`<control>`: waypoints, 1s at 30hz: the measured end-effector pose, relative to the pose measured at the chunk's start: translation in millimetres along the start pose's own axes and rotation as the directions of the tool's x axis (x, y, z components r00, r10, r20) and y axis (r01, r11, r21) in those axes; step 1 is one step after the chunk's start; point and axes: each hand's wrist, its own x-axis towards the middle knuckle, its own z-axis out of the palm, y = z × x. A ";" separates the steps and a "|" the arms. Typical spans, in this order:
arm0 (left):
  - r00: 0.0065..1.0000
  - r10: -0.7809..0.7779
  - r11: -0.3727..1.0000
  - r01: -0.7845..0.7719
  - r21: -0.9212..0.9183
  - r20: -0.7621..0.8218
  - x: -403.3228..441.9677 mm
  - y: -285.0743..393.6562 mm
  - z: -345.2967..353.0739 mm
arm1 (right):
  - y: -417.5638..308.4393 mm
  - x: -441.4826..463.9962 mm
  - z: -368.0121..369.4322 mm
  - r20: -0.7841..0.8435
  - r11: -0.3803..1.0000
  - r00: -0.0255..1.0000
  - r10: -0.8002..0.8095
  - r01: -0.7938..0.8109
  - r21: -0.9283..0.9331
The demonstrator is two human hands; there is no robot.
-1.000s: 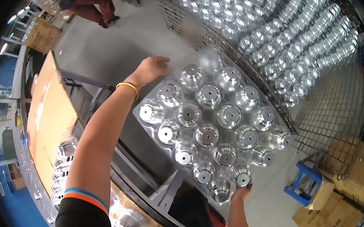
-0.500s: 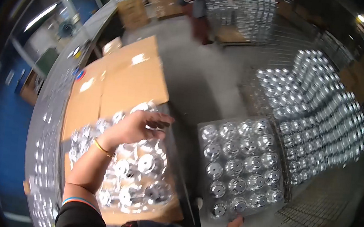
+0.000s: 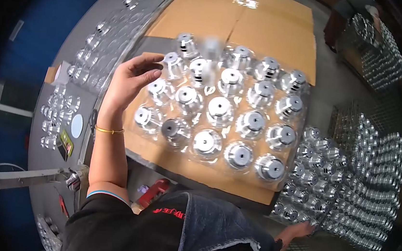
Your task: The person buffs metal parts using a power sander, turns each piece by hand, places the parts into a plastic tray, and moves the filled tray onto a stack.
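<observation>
A clear plastic tray (image 3: pixel 212 161) lies on the cardboard in front of me. Its pockets hold shiny metal cups (image 3: pixel 219 109), narrow end up, in rows. My left hand (image 3: pixel 135 78) is at the tray's left edge, thumb and fingers apart, nothing between them; whether it touches the plastic I cannot tell. Low on the right, my right hand (image 3: pixel 301 230) grips the near edge of a second tray of metal cups (image 3: pixel 309 177), its fingers partly hidden. That tray is beside the table, next to the stacked cups.
Cardboard (image 3: pixel 269 16) covers part of the table. On the left, a grey bench (image 3: pixel 74 164) carries more cups, clear trays and a pale blue disc (image 3: pixel 77 126). Stacks of cup trays (image 3: pixel 374 190) stand at right. Another person (image 3: pixel 344 18) is at the far right.
My view has swung right to left over the table. My left hand has moved from above the cups to the tray's left edge. The right hand stays at the second tray's near edge.
</observation>
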 end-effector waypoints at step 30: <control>0.937 0.349 0.930 -0.346 -0.125 0.005 -109.1 -5.3 -34.5 | -445.6 -308.7 25.0 0.716 0.777 -0.496 -0.491 -0.622 0.102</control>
